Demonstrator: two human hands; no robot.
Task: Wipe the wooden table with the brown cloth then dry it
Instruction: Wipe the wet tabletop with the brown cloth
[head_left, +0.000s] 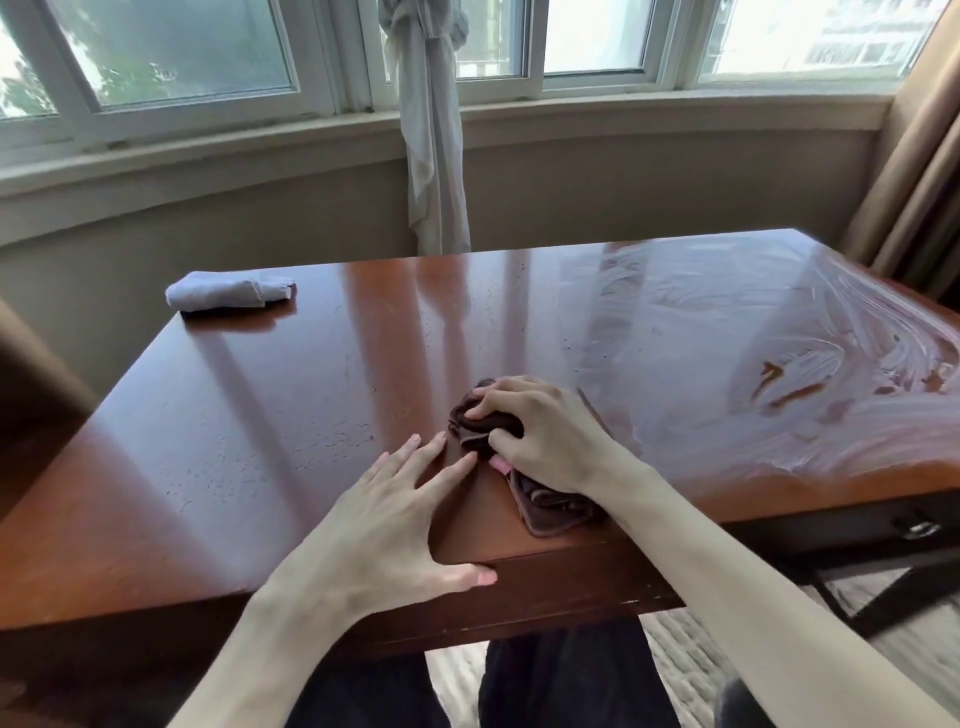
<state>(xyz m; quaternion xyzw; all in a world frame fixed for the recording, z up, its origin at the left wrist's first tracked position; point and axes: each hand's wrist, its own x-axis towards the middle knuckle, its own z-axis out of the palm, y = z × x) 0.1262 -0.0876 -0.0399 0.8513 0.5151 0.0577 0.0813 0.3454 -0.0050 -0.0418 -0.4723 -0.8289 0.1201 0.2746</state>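
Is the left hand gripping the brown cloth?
No, the left hand lies flat and open on the wooden table; the right hand grips the brown cloth.

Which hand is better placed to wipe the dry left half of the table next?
The right hand: it already grips the brown cloth. The left hand lies flat on the table, holding nothing.

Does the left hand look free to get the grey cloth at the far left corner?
Probably yes. The left hand lies flat and holds nothing, and bare table lies between it and the grey cloth, though it is a long stretch.
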